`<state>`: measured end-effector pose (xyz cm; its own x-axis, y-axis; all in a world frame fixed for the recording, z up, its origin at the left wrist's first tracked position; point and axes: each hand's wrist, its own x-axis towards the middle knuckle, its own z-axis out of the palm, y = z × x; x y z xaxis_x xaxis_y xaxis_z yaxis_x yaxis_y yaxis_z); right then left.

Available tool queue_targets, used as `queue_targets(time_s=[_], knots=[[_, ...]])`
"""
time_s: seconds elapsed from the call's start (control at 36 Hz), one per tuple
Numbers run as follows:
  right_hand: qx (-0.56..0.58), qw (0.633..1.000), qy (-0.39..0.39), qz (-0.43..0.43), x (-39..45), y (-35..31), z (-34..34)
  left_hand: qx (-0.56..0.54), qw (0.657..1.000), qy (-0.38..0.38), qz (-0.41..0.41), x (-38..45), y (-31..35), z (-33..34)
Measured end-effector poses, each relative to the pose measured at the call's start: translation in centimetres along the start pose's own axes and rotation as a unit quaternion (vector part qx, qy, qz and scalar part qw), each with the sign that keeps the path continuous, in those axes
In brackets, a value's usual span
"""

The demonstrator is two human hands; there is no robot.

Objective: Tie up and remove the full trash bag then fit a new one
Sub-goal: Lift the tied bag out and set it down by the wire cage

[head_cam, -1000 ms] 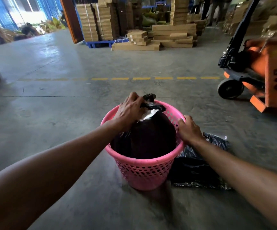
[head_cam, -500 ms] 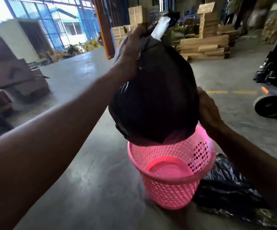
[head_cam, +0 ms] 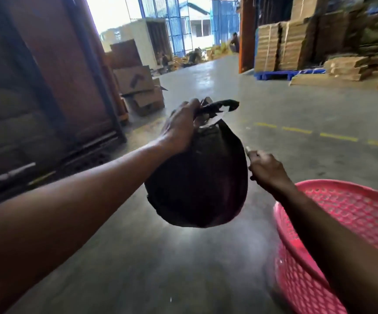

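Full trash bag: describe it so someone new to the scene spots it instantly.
Start at the pink mesh basket at lower right. Just left of it, hanging above the concrete floor, is the trash bag, gripped at its knotted neck by the left hand. It is the only black, round, bulging thing, with white scraps at the knot.

We see stacked flattened cardboard (head_cam: 274,46) on a blue pallet (head_cam: 281,74), loose boxes (head_cam: 141,87) by a dark container wall (head_cam: 47,75), and yellow dashes (head_cam: 337,136) across the concrete floor (head_cam: 206,78).
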<state>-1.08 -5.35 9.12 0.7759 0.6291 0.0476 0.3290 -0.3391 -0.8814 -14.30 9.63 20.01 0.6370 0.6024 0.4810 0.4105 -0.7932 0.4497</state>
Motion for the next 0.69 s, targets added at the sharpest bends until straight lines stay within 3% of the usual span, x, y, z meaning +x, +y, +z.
queue_targets(time_s=[0.17, 0.28, 0.44, 0.69], knots=[[0.087, 0.977, -0.176, 0.085, -4.1, 2.0, 9.3, 0.037, 0.989, -0.093, -0.109, -6.1, -9.1, 1.9], [0.095, 0.962, -0.233, 0.104, -6.3, 4.8, 16.3, 0.028, 0.971, -0.150, -0.182, -9.3, -15.3, 2.7], [0.081, 0.956, -0.247, 0.137, -9.0, 7.7, 23.9, 0.009, 0.951, -0.210, -0.226, -12.8, -22.8, 4.2], [0.084, 0.962, -0.171, 0.197, -7.5, 7.5, 30.6, -0.097, 0.947, -0.154, -0.265, -11.0, -28.9, 3.9]])
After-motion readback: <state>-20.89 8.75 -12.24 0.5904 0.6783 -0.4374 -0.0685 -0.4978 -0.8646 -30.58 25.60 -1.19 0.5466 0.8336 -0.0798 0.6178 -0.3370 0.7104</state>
